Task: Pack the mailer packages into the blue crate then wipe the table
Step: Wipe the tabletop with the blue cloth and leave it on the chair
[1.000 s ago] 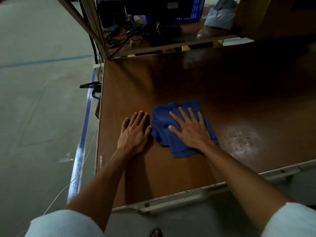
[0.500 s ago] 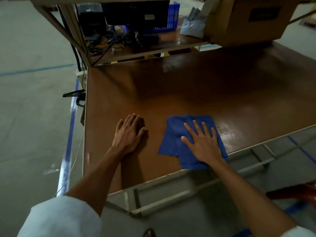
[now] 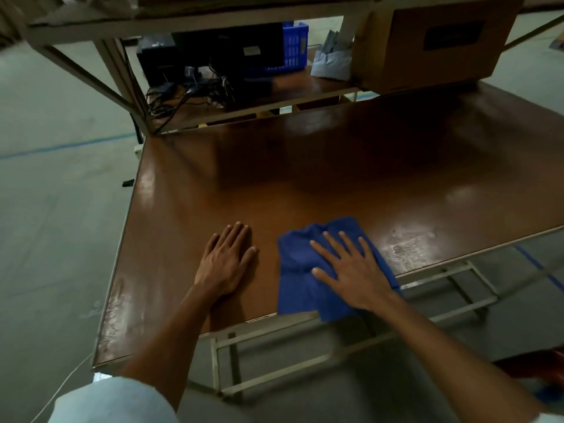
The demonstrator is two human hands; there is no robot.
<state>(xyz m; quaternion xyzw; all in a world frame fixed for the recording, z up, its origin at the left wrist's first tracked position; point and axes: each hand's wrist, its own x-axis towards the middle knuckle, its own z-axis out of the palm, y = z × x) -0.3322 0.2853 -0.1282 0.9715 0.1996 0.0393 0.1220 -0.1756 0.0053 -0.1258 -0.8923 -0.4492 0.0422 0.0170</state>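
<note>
A blue cloth [image 3: 300, 285] lies at the near edge of the brown table [image 3: 335, 184], its lower corner hanging slightly over the rim. My right hand [image 3: 351, 270] presses flat on the cloth with fingers spread. My left hand [image 3: 225, 261] rests palm down on the bare tabletop, a short gap left of the cloth, holding nothing. A blue crate [image 3: 290, 44] stands on the back shelf, partly hidden behind dark equipment. Grey mailer packages [image 3: 331, 61] sit beside it on the shelf.
A large cardboard box [image 3: 427, 41] stands at the back right of the table. Black electronics and tangled cables [image 3: 198, 77] fill the back shelf inside a metal frame [image 3: 119, 77]. A worn, speckled patch [image 3: 409, 242] marks the tabletop right of the cloth.
My right hand has slid the cloth to the right and toward the near edge, away from my left hand. The left hand has stayed flat on the table. The view has tilted up.
</note>
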